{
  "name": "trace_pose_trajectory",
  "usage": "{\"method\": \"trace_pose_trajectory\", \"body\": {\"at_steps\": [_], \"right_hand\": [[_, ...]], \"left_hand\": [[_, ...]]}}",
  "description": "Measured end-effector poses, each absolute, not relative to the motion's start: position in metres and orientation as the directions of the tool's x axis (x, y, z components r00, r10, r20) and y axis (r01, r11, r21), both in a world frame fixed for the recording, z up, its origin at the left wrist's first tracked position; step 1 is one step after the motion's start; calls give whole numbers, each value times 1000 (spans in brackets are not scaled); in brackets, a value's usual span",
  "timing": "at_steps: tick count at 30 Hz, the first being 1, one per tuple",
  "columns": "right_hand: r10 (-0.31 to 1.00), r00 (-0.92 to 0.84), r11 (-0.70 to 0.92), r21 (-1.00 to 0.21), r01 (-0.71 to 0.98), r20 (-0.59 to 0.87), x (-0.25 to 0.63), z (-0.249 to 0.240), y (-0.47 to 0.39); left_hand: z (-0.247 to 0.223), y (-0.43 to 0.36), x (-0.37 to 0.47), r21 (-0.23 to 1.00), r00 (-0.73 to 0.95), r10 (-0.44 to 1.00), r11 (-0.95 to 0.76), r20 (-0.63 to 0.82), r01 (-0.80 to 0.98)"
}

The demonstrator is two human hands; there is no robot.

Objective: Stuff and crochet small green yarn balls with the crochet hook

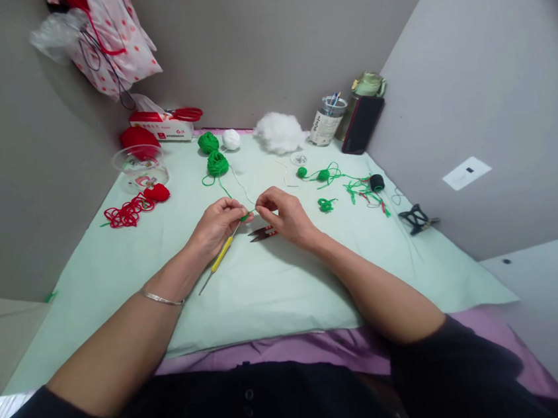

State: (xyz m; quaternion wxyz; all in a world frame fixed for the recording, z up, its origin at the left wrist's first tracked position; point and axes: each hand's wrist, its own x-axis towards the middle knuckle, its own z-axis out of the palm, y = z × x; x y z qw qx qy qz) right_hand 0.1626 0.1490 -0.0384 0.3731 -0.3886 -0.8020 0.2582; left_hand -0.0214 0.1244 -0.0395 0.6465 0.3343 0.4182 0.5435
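My left hand [219, 224] pinches a small green crochet piece [244, 217] between thumb and fingers. A crochet hook with a yellow handle [222, 255] slants down from the same hand, its metal end pointing toward me. My right hand [284, 215] is closed at the fingertips on a strand of yarn [253, 210] beside the green piece. Strands run back from the hands to the green yarn ball [217, 163] and the white yarn ball [231, 139]. Thread snips [262, 234] with dark blades lie under my right hand, their handles partly hidden.
At the left are red yarn [127, 212], a clear plastic tub [142, 173] and a tissue box [163, 127]. White stuffing [279, 132], a pen jar [327, 123] and a phone [362, 124] stand at the back. Green pieces [324, 175] and a black stand [416, 220] lie right.
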Motion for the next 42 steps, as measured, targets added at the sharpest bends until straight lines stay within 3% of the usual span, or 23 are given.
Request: {"method": "trace_pose_trajectory", "body": {"at_steps": [4, 8, 11, 16, 20, 28, 42], "right_hand": [[807, -514, 541, -712, 447, 291, 180, -27, 155], [708, -704, 616, -539, 574, 59, 193, -12, 153], [666, -746, 655, -477, 586, -3, 191, -8, 147], [743, -668, 599, -493, 631, 47, 188, -9, 150], [818, -566, 513, -576, 637, 103, 194, -6, 157], [786, -613, 463, -736, 494, 83, 181, -8, 150], [844, -528, 431, -702, 567, 93, 175, -14, 148]], "left_hand": [[-41, 127, -23, 876, 35, 977, 203, -209, -438], [-39, 128, -23, 866, -15, 976, 184, -216, -465], [-37, 129, -23, 859, -42, 975, 174, -220, -481], [-38, 130, -26, 853, -78, 973, 152, -219, -499], [-38, 130, -27, 852, -83, 973, 143, -213, -503], [-36, 123, -21, 858, -20, 980, 163, -198, -487], [-35, 120, -18, 853, 36, 982, 177, -183, -491]]}}
